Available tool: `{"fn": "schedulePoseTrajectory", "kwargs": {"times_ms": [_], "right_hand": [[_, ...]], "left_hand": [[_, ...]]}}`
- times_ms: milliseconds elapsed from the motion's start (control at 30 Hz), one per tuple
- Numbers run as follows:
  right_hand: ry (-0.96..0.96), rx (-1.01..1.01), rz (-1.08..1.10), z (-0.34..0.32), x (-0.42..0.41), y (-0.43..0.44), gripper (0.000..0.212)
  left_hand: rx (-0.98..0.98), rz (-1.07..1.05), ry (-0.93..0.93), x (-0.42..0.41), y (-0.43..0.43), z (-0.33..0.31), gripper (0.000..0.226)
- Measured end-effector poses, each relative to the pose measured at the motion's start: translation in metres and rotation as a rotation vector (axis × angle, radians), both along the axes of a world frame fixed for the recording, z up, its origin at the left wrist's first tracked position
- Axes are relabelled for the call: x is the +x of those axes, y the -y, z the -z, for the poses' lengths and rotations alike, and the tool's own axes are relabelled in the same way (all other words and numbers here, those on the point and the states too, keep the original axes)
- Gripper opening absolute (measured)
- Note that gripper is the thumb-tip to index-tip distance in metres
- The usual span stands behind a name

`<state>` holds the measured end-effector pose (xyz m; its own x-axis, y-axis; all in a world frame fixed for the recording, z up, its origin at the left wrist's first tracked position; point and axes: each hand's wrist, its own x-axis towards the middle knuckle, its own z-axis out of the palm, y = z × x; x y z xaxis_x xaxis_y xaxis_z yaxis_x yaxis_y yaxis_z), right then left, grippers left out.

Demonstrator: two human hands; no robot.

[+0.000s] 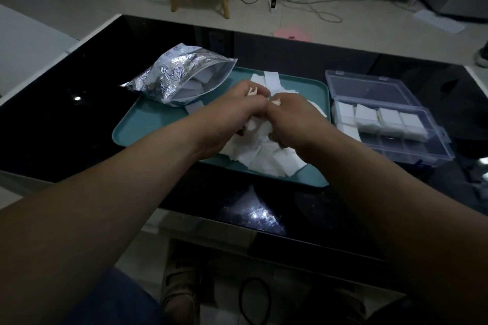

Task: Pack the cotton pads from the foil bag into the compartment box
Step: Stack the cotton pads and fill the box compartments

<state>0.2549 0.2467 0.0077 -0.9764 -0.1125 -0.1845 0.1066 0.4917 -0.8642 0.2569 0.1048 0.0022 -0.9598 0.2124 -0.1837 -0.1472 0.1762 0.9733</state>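
Head view, risk assessment, ordered by item size.

1. Surface point(79, 140): dark and glossy. It carries all items. A white pad dropped here would stay visible, but it would leave the working area.

2. Tray point(148, 124): teal, centre of frame. The loose heap reaches close to its near rim. A sweep of either forearm could push pads over that rim.

3. Compartment box point(412, 152): clear, right of frame, just beside the tray, lid point(369, 90) folded back. The far compartments hold stacked pads; the near row appears empty. Overfilling a cell would probably stop the lid from closing. A heavy press could shift the light box.

4. Foil bag point(174, 74): upper left of frame, lying partly on the tray's far left corner, mouth open toward the tray. More pads show inside. A knock could tip these out.

5. Cotton pads point(266, 161): a disordered white heap on the tray, centre of frame, under both hands. An uneven stack would likely snag on a cell wall.

6. Left hand point(237, 105) and right hand point(293, 116): touching, fingers curled, each gripping pads above the heap. How many pads each holds cannot be told. A loose grip during the carry to the right could shed pads between tray and box.
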Motion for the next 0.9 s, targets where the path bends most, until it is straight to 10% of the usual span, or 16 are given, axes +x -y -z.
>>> {"fn": "schedulePoseTrajectory", "kwargs": {"times_ms": [467,700,900], "right_hand": [[0.109,-0.310,0.009,-0.015,0.001,0.000,0.039],[-0.195,0.068,-0.101,-0.008,-0.001,-0.009,0.011],[-0.265,0.171,-0.338,-0.009,0.007,-0.010,0.039]], "left_hand": [[0.041,0.092,0.000,-0.002,0.004,0.003,0.045],[0.440,0.093,0.327,-0.008,0.016,0.000,0.023],[0.597,0.180,0.435,-0.009,0.019,0.003,0.013]]}}
